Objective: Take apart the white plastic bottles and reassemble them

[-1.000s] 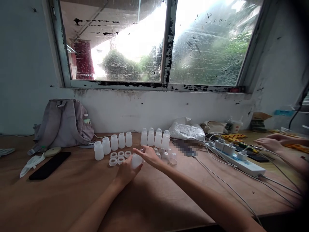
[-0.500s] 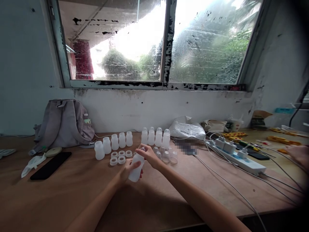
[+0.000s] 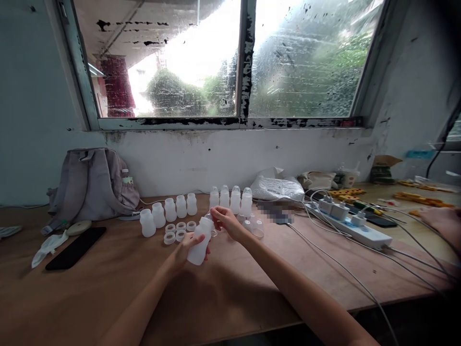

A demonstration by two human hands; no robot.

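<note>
A frosted baby bottle [image 3: 197, 251] is tilted up to the right above the table, with my left hand [image 3: 188, 245] wrapped around its body. At its top, my right hand [image 3: 226, 222] has its fingers pinched at the clear nipple [image 3: 208, 216]; the exact contact is partly hidden. Several white collar rings [image 3: 170, 237] lie just left of the bottle. Behind them, several open frosted bottles [image 3: 147, 223] stand in a slanting row. Several capped bottles [image 3: 235, 201] stand beyond my right hand, and several clear caps [image 3: 258, 229] sit beside it, partly covered.
A grey backpack [image 3: 94, 182], black phone [image 3: 76, 248] and white cloth [image 3: 46, 250] are at left. On the right lie a white power strip [image 3: 351, 229] with cables, a silver bubble bag [image 3: 278, 186] and yellow parts [image 3: 418, 198]. Another person's hand [image 3: 441, 222] is at the right edge.
My right hand has shifted from over the bottle's top to its right side, uncovering the neck and nipple. The bottle has moved slightly left. The whole view has shifted a little.
</note>
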